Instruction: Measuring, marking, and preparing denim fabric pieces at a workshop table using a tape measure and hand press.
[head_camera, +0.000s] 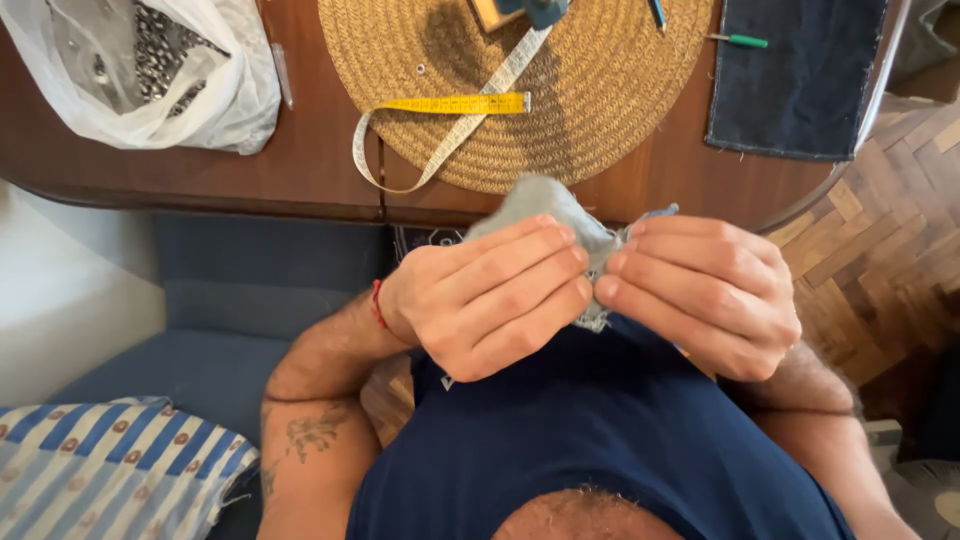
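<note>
Both hands are raised close to my chest and pinch one small piece of light blue-grey fabric (545, 200) between them. My left hand (490, 295) grips its left side with curled fingers; a red cord circles that wrist. My right hand (705, 290) holds the right side, fingertips meeting the left hand's. Most of the fabric is hidden behind the fingers; a frayed edge shows below them.
A dark wooden table (200, 170) lies ahead with a round woven mat (600, 110), a yellow and white tape measure (450, 115), a dark denim piece (800, 80), a green-handled tool (740, 40) and a white plastic bag (150, 70). A striped cushion (110, 470) lies lower left.
</note>
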